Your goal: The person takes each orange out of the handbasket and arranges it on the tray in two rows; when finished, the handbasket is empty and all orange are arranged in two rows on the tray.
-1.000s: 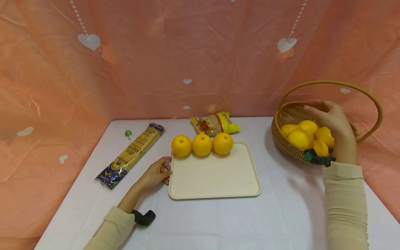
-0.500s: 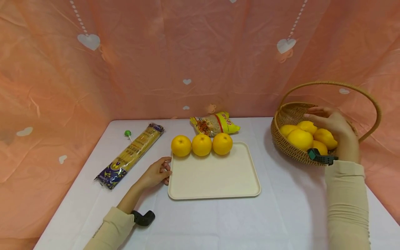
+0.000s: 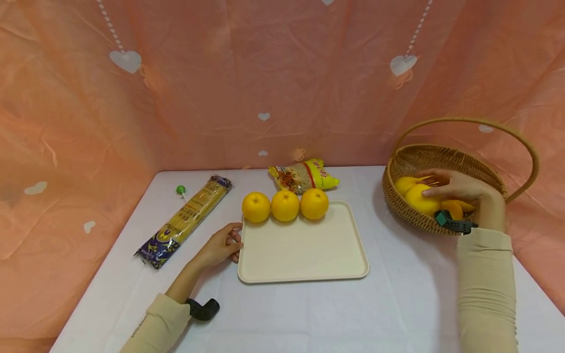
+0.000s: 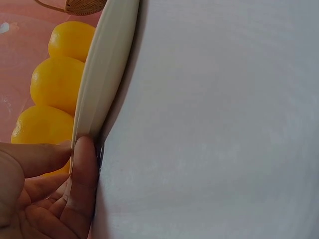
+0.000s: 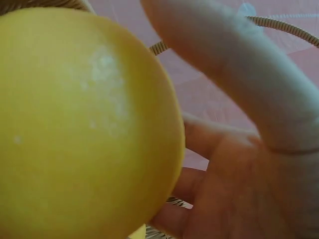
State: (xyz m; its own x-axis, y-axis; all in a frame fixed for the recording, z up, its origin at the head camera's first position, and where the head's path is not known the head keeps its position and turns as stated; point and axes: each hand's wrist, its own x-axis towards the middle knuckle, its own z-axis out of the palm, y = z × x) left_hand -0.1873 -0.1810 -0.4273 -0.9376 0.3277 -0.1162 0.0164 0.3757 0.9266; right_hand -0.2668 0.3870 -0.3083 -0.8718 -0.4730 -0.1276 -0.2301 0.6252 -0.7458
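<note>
A cream tray (image 3: 304,250) lies mid-table with three oranges (image 3: 285,205) in a row along its far edge. My left hand (image 3: 220,245) holds the tray's left rim (image 4: 107,64); thumb and fingers (image 4: 84,169) pinch the edge, the oranges (image 4: 60,84) just beyond. A wicker basket (image 3: 441,157) with a hoop handle stands at the right and holds several more oranges. My right hand (image 3: 459,189) is down inside it, fingers wrapped over one orange (image 3: 419,198). That orange (image 5: 75,124) fills the right wrist view, with the thumb and palm of my right hand (image 5: 249,189) around it.
A long pack of spaghetti (image 3: 187,218) and a green lollipop (image 3: 181,189) lie at the left. A yellow snack bag (image 3: 304,175) sits behind the tray. White cloth (image 3: 397,304) covers the table, and pink fabric hangs behind and at both sides.
My right hand has dropped lower into the basket and closed over an orange. The left hand and the tray have stayed put.
</note>
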